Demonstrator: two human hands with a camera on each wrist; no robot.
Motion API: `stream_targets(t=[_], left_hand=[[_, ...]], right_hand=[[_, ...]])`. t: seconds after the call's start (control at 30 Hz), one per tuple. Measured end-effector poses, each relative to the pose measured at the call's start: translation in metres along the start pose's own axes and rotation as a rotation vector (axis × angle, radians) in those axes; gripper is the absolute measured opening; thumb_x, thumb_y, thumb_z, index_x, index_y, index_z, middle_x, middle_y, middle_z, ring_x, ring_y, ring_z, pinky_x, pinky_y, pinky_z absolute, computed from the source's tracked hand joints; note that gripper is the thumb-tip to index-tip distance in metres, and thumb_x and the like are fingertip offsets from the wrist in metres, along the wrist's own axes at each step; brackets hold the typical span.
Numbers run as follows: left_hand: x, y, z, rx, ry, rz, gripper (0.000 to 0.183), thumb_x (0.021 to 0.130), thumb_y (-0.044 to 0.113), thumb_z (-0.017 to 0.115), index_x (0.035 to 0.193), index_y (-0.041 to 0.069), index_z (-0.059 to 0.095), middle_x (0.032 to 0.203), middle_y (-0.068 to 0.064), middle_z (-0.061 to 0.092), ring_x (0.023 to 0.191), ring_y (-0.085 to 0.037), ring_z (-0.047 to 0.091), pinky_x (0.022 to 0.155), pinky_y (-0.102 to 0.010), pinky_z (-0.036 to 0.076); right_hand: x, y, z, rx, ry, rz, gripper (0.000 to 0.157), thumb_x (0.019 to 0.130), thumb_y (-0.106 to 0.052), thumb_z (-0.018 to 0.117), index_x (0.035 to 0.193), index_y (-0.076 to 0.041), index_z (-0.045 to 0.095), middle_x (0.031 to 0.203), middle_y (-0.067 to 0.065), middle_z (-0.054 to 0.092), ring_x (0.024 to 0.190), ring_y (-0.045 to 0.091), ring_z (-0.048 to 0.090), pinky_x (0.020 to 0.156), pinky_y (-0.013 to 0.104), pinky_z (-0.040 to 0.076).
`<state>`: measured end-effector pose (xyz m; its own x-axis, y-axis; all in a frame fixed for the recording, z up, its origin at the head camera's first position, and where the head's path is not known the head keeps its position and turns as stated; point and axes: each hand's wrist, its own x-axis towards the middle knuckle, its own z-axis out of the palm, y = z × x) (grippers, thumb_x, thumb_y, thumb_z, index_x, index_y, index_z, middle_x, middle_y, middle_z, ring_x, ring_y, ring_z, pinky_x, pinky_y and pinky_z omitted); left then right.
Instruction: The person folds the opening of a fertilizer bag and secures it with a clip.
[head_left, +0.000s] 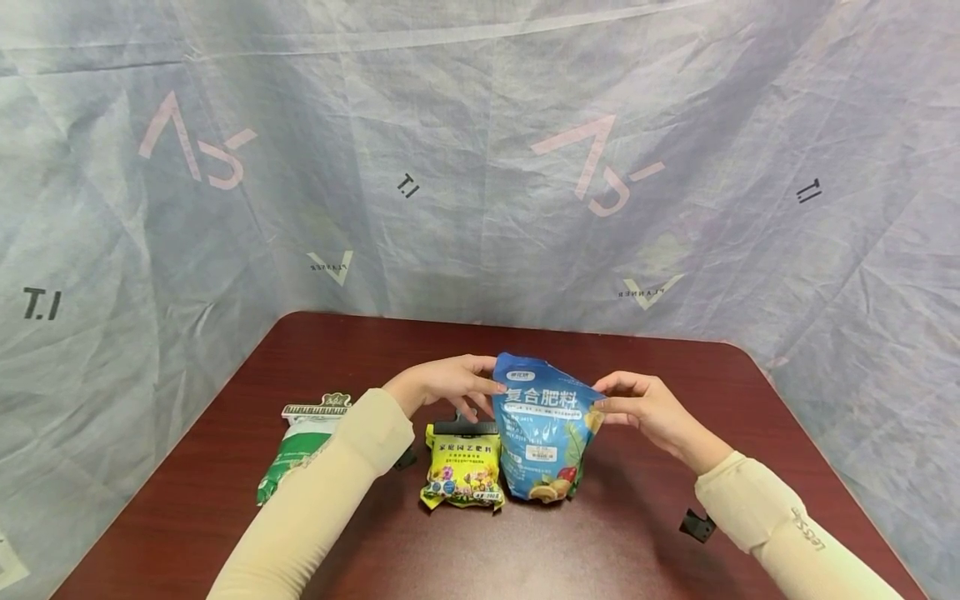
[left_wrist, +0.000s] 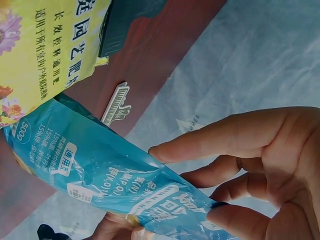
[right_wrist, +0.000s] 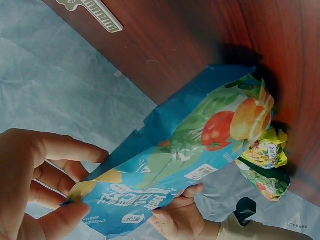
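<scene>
Upright between both hands stands a blue fertilizer bag [head_left: 542, 450] printed with fruit and vegetables, its top edge slanting down to the right. My left hand [head_left: 459, 385] pinches its upper left corner, the thumb on the front and the fingers behind. At the upper right corner, my right hand [head_left: 651, 412] pinches the bag between thumb and fingers. A yellow fertilizer bag [head_left: 462, 468] lies against its left side, with a wide black clip [head_left: 467, 425] across the top. In the left wrist view, a pale comb-toothed clip [left_wrist: 116, 104] lies loose on the table.
A green and white bag [head_left: 303, 450] with a pale clip [head_left: 318, 406] on its top lies at the left, partly hidden by my left sleeve. The dark red table [head_left: 540, 554] ends at a hanging grey cloth [head_left: 480, 208] behind and on both sides.
</scene>
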<state>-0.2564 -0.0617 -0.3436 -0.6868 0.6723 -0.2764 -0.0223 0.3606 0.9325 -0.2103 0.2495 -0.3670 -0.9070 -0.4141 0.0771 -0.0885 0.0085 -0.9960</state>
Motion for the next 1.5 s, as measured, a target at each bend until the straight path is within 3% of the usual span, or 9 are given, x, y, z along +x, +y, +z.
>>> stream_targets(t=[0.17,0.43,0.7,0.97,1.07,1.1,1.17,1.27,1.5], left_hand=[[-0.002,-0.004,0.003,0.033,0.024,0.044,0.037,0.092,0.021,0.057,0.127,0.015,0.049,0.103,-0.008,0.062,0.089,-0.026,0.064,0.07,-0.042,0.053],[-0.005,-0.009,0.008,0.099,0.1,0.124,0.029,0.092,0.026,0.057,0.119,0.016,0.054,0.1,-0.007,0.059,0.088,-0.024,0.064,0.073,-0.046,0.052],[-0.006,-0.011,0.016,0.164,0.171,0.169,0.025,0.091,0.029,0.058,0.115,0.02,0.057,0.096,-0.005,0.06,0.086,-0.019,0.063,0.074,-0.045,0.051],[-0.006,-0.008,0.022,0.198,0.236,0.244,0.031,0.09,0.028,0.06,0.12,0.02,0.06,0.111,0.0,0.06,0.092,-0.015,0.061,0.073,-0.037,0.052],[-0.004,-0.007,0.026,0.201,0.27,0.268,0.024,0.089,0.027,0.061,0.112,0.019,0.065,0.1,0.003,0.064,0.084,-0.013,0.061,0.066,-0.03,0.051],[-0.003,-0.007,0.027,0.204,0.276,0.275,0.021,0.089,0.027,0.061,0.108,0.018,0.066,0.089,0.003,0.064,0.074,-0.014,0.059,0.061,-0.029,0.049],[-0.001,-0.007,0.03,0.211,0.287,0.285,0.017,0.089,0.027,0.061,0.1,0.017,0.068,0.071,0.004,0.058,0.056,-0.014,0.05,0.049,-0.027,0.042],[0.002,-0.007,0.033,0.213,0.288,0.29,0.016,0.088,0.029,0.062,0.092,0.014,0.068,0.057,0.003,0.047,0.043,-0.014,0.032,0.042,-0.027,0.032],[0.004,-0.005,0.036,0.226,0.278,0.288,0.02,0.088,0.029,0.061,0.083,0.01,0.067,0.048,0.0,0.03,0.038,-0.013,0.023,0.039,-0.026,0.025]], right_hand=[[-0.001,0.002,0.0,0.016,-0.006,-0.02,0.016,0.086,0.002,0.06,0.097,-0.009,0.066,0.093,0.003,0.062,0.082,0.016,0.064,0.075,0.039,0.052],[-0.002,0.002,0.001,0.02,0.005,-0.042,0.017,0.086,0.002,0.059,0.096,-0.009,0.066,0.091,0.002,0.063,0.08,0.014,0.063,0.072,0.035,0.053],[-0.003,0.0,0.005,-0.08,0.047,-0.056,0.015,0.084,-0.005,0.064,0.099,-0.001,0.063,0.09,0.002,0.061,0.076,0.014,0.061,0.07,0.036,0.053],[-0.002,0.0,0.008,-0.215,0.084,-0.084,0.024,0.085,-0.013,0.066,0.103,0.002,0.062,0.088,0.004,0.063,0.077,0.017,0.06,0.069,0.039,0.053],[-0.003,-0.001,0.009,-0.282,0.09,-0.101,0.026,0.085,-0.015,0.066,0.106,0.0,0.063,0.091,0.006,0.064,0.078,0.018,0.06,0.068,0.038,0.052],[-0.003,-0.002,0.01,-0.304,0.089,-0.105,0.027,0.085,-0.016,0.066,0.107,0.0,0.063,0.092,0.006,0.064,0.078,0.018,0.06,0.067,0.036,0.052],[-0.002,-0.003,0.011,-0.339,0.084,-0.108,0.027,0.085,-0.018,0.066,0.108,-0.002,0.064,0.093,0.007,0.064,0.077,0.017,0.059,0.066,0.034,0.052],[-0.001,-0.004,0.013,-0.382,0.069,-0.113,0.027,0.086,-0.019,0.066,0.108,-0.004,0.064,0.092,0.009,0.064,0.074,0.018,0.057,0.063,0.031,0.05],[0.002,-0.007,0.016,-0.424,0.059,-0.091,0.023,0.086,-0.023,0.065,0.104,-0.008,0.067,0.083,0.012,0.064,0.068,0.017,0.054,0.058,0.03,0.047]])
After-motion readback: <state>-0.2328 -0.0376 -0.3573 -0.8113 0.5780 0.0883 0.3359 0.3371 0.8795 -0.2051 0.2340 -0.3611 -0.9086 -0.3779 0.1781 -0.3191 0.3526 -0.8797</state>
